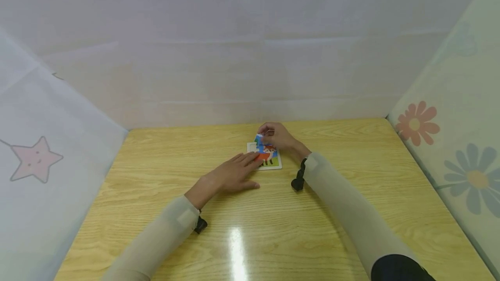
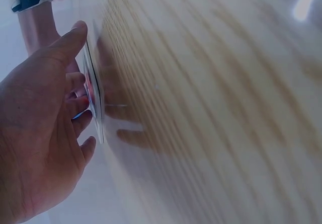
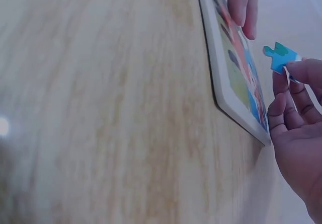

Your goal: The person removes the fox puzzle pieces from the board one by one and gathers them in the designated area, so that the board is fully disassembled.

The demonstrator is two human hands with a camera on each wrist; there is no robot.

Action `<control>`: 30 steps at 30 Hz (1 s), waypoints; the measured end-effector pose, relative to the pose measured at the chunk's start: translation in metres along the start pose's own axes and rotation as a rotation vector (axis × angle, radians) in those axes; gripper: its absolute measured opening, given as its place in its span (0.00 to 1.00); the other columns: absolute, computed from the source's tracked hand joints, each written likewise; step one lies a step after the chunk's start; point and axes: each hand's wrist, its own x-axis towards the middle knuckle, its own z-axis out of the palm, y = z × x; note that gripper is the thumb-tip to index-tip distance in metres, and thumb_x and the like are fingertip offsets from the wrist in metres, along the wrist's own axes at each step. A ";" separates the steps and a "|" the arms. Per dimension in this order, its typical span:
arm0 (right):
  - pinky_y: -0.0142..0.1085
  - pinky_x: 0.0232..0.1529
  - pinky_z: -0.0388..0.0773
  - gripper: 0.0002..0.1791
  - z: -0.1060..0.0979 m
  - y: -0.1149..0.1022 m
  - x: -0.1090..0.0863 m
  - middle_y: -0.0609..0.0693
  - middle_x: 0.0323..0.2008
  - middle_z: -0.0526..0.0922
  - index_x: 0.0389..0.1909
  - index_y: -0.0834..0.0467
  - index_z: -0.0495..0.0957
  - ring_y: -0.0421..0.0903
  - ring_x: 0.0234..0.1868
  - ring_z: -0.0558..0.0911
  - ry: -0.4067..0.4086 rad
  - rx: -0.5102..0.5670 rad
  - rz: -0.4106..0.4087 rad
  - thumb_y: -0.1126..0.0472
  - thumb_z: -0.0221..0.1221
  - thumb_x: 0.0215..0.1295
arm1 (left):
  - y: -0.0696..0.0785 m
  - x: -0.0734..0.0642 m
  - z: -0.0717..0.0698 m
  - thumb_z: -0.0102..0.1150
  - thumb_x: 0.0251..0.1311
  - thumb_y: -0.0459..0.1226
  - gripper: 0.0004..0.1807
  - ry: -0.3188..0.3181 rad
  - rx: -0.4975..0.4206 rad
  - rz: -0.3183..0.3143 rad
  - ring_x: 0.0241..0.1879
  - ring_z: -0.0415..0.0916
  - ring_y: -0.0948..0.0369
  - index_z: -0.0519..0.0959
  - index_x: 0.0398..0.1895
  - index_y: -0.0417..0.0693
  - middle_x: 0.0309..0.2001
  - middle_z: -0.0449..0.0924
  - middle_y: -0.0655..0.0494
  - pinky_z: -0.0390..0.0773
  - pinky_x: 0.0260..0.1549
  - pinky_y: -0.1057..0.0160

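Observation:
A small jigsaw puzzle with a fox picture lies in a white-edged tray on the table. At its upper left corner a pale patch of the tray shows without picture. My right hand pinches a blue and green puzzle piece between thumb and fingers, held up over the tray's far edge. My left hand lies with fingers stretched out, its fingertips on the left part of the puzzle. In the left wrist view, the tray appears edge-on beyond the fingers.
The wooden table reaches to a pale cloth backdrop behind the puzzle. Cloth side walls with a star on the left and flowers on the right flank it. Dark wrist straps sit at the cuffs.

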 end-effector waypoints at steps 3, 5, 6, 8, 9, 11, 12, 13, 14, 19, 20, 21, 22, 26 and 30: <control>0.41 0.51 0.84 0.16 -0.004 0.001 -0.001 0.57 0.51 0.82 0.59 0.70 0.79 0.51 0.49 0.84 0.029 0.050 0.021 0.70 0.63 0.74 | 0.002 0.004 0.001 0.43 0.79 0.65 0.47 0.010 -0.003 -0.001 0.85 0.43 0.46 0.45 0.88 0.50 0.87 0.40 0.45 0.48 0.82 0.46; 0.41 0.51 0.84 0.16 -0.006 0.001 -0.001 0.57 0.51 0.82 0.59 0.70 0.80 0.51 0.49 0.84 0.040 0.068 0.029 0.70 0.62 0.74 | 0.002 0.007 0.002 0.43 0.79 0.64 0.47 0.023 -0.012 0.005 0.85 0.44 0.45 0.45 0.88 0.50 0.87 0.41 0.44 0.50 0.82 0.44; 0.41 0.51 0.84 0.16 -0.007 0.001 -0.001 0.56 0.51 0.82 0.59 0.70 0.80 0.51 0.49 0.84 0.045 0.068 0.030 0.70 0.62 0.74 | 0.003 0.008 0.003 0.43 0.79 0.64 0.47 0.028 -0.018 0.008 0.85 0.44 0.44 0.45 0.88 0.50 0.87 0.41 0.43 0.50 0.82 0.44; 0.40 0.51 0.84 0.16 -0.009 0.001 -0.003 0.56 0.52 0.82 0.60 0.70 0.80 0.50 0.50 0.84 0.049 0.069 0.034 0.69 0.62 0.75 | 0.004 0.009 0.004 0.43 0.79 0.64 0.46 0.029 -0.033 0.011 0.85 0.44 0.44 0.45 0.88 0.50 0.87 0.40 0.44 0.50 0.82 0.43; 0.40 0.52 0.84 0.16 -0.010 0.000 -0.004 0.56 0.52 0.82 0.60 0.70 0.80 0.51 0.51 0.84 0.051 0.067 0.032 0.69 0.62 0.75 | 0.004 0.010 0.004 0.43 0.79 0.64 0.46 0.028 -0.038 0.011 0.85 0.43 0.44 0.46 0.88 0.50 0.87 0.40 0.44 0.50 0.82 0.43; 0.40 0.53 0.84 0.16 -0.011 0.000 -0.006 0.56 0.53 0.81 0.60 0.70 0.79 0.51 0.52 0.84 0.051 0.074 0.034 0.69 0.61 0.75 | 0.005 0.011 0.006 0.41 0.80 0.64 0.45 0.018 -0.041 0.008 0.85 0.42 0.45 0.46 0.88 0.51 0.87 0.39 0.44 0.48 0.82 0.44; 0.41 0.53 0.84 0.16 -0.012 0.000 -0.007 0.57 0.53 0.81 0.60 0.70 0.79 0.51 0.53 0.84 0.048 0.080 0.038 0.69 0.61 0.75 | 0.005 0.011 0.007 0.41 0.80 0.64 0.45 0.015 -0.041 0.007 0.85 0.42 0.45 0.46 0.88 0.52 0.87 0.38 0.44 0.48 0.82 0.45; 0.41 0.54 0.84 0.17 -0.013 -0.001 -0.008 0.57 0.53 0.81 0.60 0.70 0.79 0.51 0.53 0.84 0.047 0.084 0.043 0.69 0.62 0.75 | 0.005 0.012 0.007 0.40 0.80 0.65 0.45 0.014 -0.041 0.007 0.85 0.41 0.45 0.46 0.88 0.52 0.87 0.38 0.44 0.48 0.82 0.45; 0.41 0.55 0.84 0.17 -0.014 -0.001 -0.009 0.57 0.53 0.81 0.60 0.70 0.79 0.51 0.53 0.84 0.046 0.086 0.045 0.69 0.62 0.75 | 0.005 0.012 0.007 0.40 0.80 0.65 0.45 0.013 -0.040 0.007 0.85 0.41 0.46 0.46 0.88 0.52 0.87 0.38 0.44 0.48 0.83 0.46; 0.41 0.57 0.83 0.17 -0.022 0.001 -0.015 0.57 0.53 0.82 0.59 0.70 0.81 0.52 0.55 0.84 0.034 0.057 0.043 0.68 0.63 0.74 | 0.004 0.013 0.008 0.41 0.80 0.64 0.45 0.011 -0.049 0.009 0.85 0.41 0.46 0.45 0.88 0.52 0.87 0.38 0.44 0.48 0.82 0.46; 0.41 0.58 0.83 0.17 -0.024 0.002 -0.016 0.57 0.53 0.82 0.59 0.70 0.81 0.52 0.55 0.84 0.032 0.052 0.042 0.67 0.64 0.74 | 0.004 0.013 0.007 0.41 0.80 0.64 0.45 0.008 -0.050 0.008 0.85 0.41 0.46 0.45 0.88 0.53 0.87 0.37 0.44 0.48 0.82 0.46; 0.42 0.59 0.83 0.17 -0.026 0.002 -0.017 0.58 0.54 0.82 0.59 0.69 0.81 0.52 0.56 0.84 0.029 0.045 0.037 0.67 0.64 0.74 | 0.004 0.013 0.007 0.41 0.80 0.64 0.45 0.005 -0.052 0.007 0.85 0.40 0.46 0.45 0.88 0.53 0.87 0.37 0.45 0.48 0.82 0.46; 0.42 0.59 0.82 0.16 -0.028 0.003 -0.019 0.58 0.55 0.83 0.58 0.69 0.82 0.52 0.56 0.84 0.026 0.043 0.035 0.67 0.64 0.74 | 0.004 0.012 0.007 0.41 0.80 0.64 0.45 0.002 -0.054 0.005 0.85 0.40 0.46 0.45 0.89 0.53 0.87 0.37 0.45 0.48 0.82 0.46; 0.45 0.63 0.81 0.15 -0.037 0.007 -0.025 0.59 0.56 0.83 0.56 0.69 0.83 0.52 0.57 0.82 0.018 0.025 0.031 0.66 0.65 0.74 | 0.004 0.013 0.007 0.43 0.79 0.65 0.46 -0.005 -0.055 0.002 0.85 0.41 0.47 0.45 0.89 0.55 0.87 0.37 0.47 0.50 0.82 0.47; 0.44 0.62 0.81 0.14 -0.046 0.011 -0.032 0.59 0.54 0.84 0.55 0.68 0.84 0.52 0.56 0.82 0.013 0.015 0.044 0.66 0.65 0.73 | 0.002 0.013 0.007 0.43 0.78 0.65 0.45 -0.007 -0.059 -0.007 0.85 0.41 0.48 0.45 0.89 0.56 0.88 0.37 0.49 0.53 0.81 0.46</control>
